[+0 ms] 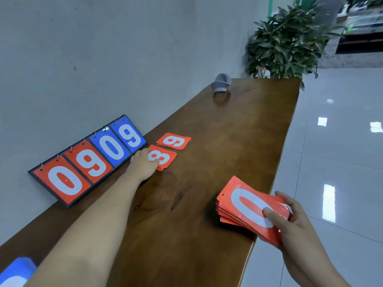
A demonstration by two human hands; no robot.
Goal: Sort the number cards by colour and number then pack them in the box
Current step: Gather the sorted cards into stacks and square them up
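Observation:
My right hand [290,222] grips a fanned stack of red cards [248,210] with a white 0 on top, held over the table's right edge. My left hand [144,162] reaches far across the table, its fingers resting on the near corner of a small pile of red 8 cards [165,157]. Just beyond lies a pile of red 9 cards [175,141]. No box is in view.
A flip scoreboard [87,160] showing red 0 9 and blue 0 9 leans against the wall at the left. A blue card [16,272] shows at the bottom left corner. A grey object [221,82] sits at the wooden table's [217,141] far end, with a potted plant [290,40] behind.

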